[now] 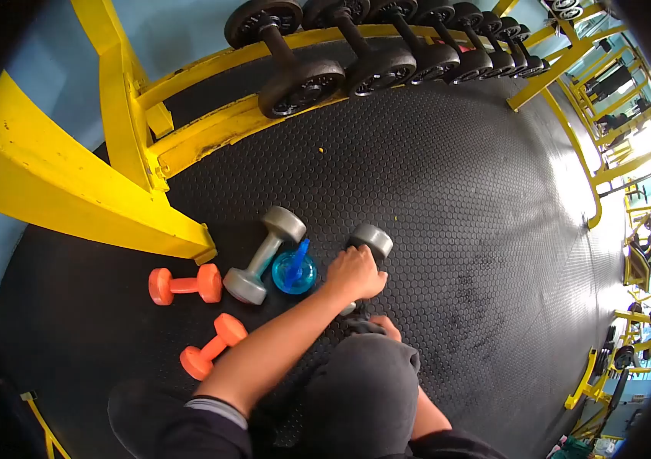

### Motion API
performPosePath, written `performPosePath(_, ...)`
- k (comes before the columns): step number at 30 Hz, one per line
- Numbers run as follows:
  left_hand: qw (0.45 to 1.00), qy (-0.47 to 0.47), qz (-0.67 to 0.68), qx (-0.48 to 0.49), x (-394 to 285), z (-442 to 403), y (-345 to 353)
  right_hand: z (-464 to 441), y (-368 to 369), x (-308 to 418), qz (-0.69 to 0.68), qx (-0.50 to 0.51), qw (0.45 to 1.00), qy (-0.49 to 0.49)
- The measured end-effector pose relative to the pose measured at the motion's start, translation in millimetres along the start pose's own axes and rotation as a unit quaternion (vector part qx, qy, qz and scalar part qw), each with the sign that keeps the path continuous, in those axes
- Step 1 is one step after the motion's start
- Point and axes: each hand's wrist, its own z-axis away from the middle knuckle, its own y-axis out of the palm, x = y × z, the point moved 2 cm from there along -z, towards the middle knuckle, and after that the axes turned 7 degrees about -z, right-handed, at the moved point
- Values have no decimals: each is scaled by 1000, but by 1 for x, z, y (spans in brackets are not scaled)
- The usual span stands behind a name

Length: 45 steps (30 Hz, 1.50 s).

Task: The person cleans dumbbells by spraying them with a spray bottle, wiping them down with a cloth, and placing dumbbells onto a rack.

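My left hand reaches across from the lower left, its fingers wrapped round the handle of a grey dumbbell on the floor. One end of that dumbbell shows beyond my knuckles; the handle is mostly covered. My right hand is largely hidden behind my knee, next to something black and creased; its fingers do not show clearly. Left of my left hand stands a blue spray bottle, beside a second grey dumbbell.
Two orange dumbbells, one upper and one lower, lie at the left. A yellow rack holds several black dumbbells along the wall. Black textured matting covers the floor. More yellow gym machines stand at the far right.
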Motion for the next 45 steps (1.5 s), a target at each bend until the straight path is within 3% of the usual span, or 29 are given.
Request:
performPosePath(3, 994, -94, 57, 26, 7, -24, 34, 20, -4, 26, -65, -102, 990, -76)
performPosePath(5, 989, -138, 52, -14, 25, -41, 78, 22, 2, 42, -52, -78, 989, -116)
performPosePath(8, 963, -219, 159, 9, 40, -51, 95, 14, 20, 19, -189, 27, 981, -46)
performPosePath(10, 959, -215, 182, 14, 41, -43, 98, -7, 27, -14, -10, -31, 992, -119)
performPosePath(11, 924, -245, 290, 45, 35, -33, 95, -18, 28, -19, 46, -53, 987, -142)
performPosePath(13, 802, -145, 574, 79, 16, -15, 75, -38, 1, -23, -130, -56, 980, -141)
performPosePath(14, 763, -123, 628, 92, 2, -5, 51, -47, -11, -17, -307, 1, 948, -85)
performPosePath(15, 717, -102, 681, 107, -10, -2, 31, -53, -20, -13, -470, 56, 881, -25)
performPosePath(17, 638, -10, 756, 144, -27, -2, 2, -79, -28, 3, -609, 171, 772, -64)
performPosePath(19, 507, 71, 834, 208, -37, -11, -12, -72, -17, 34, -694, 213, 685, -53)
performPosePath(20, 486, 113, 844, 196, -42, -16, -21, -78, -9, 29, -426, 27, 886, -181)
performPosePath(22, 460, 127, 866, 148, -48, -18, -39, -65, -5, 45, -475, -81, 857, -184)
performPosePath(25, 525, 170, 826, 113, -34, -17, -58, -34, -19, 93, -653, -20, 748, -115)
performPosePath(27, 648, 267, 713, 3, -19, -21, -45, -17, -48, 106, -671, 152, 726, 8)
performPosePath(29, 737, 222, 637, -27, -10, -11, -28, -19, -51, 115, -652, 129, 746, -42)
performPosePath(30, 845, 231, 477, -75, -8, -4, -22, -26, -53, 116, -438, -49, 887, -137)
performPosePath(31, 919, 229, 296, -122, -6, 6, -18, -32, -51, 116, -179, -220, 934, -218)
performPosePath(32, 905, 238, 323, -141, -5, 11, -3, -46, -40, 104, 72, -253, 905, -333)
performPosePath(33, 889, 249, 348, -160, -4, 14, 14, -61, -32, 81, 87, -99, 933, -336)
performPosePath(35, 902, 171, 381, -107, 3, 18, 35, -57, -22, 61, 106, -69, 951, -281)
performPosePath(36, 855, 109, 506, -37, 4, 25, 39, -45, -14, 52, 129, -93, 938, -307)
performPosePath(38, 850, 52, 524, -7, 9, 33, 51, -21, -11, 40, 158, -108, 923, -333)
performPosePath(39, 844, -4, 536, 28, 12, 38, 59, -14, -20, 35, 54, -120, 968, -215)
performPosePath(40, 863, 5, 504, -15, 14, 42, 68, -9, -29, 22, -54, -130, 986, -89)
performPosePath(41, 908, 62, 407, -72, 18, 43, 77, -12, -35, 22, -201, -118, 967, -98)
performPosePath(42, 914, 100, 377, -107, 23, 38, 93, -8, -33, 43, -345, -106, 927, -106)
performPosePath(43, 917, 139, 347, -137, 27, 35, 111, -3, -28, 63, -579, -54, 813, -36)
performPosePath(44, 916, 137, 355, -130, 22, 39, 109, -10, -24, 58, -577, -33, 816, -9)
performPosePath(45, 919, 111, 372, -69, 15, 43, 98, -16, -24, 46, -484, -115, 867, -27)
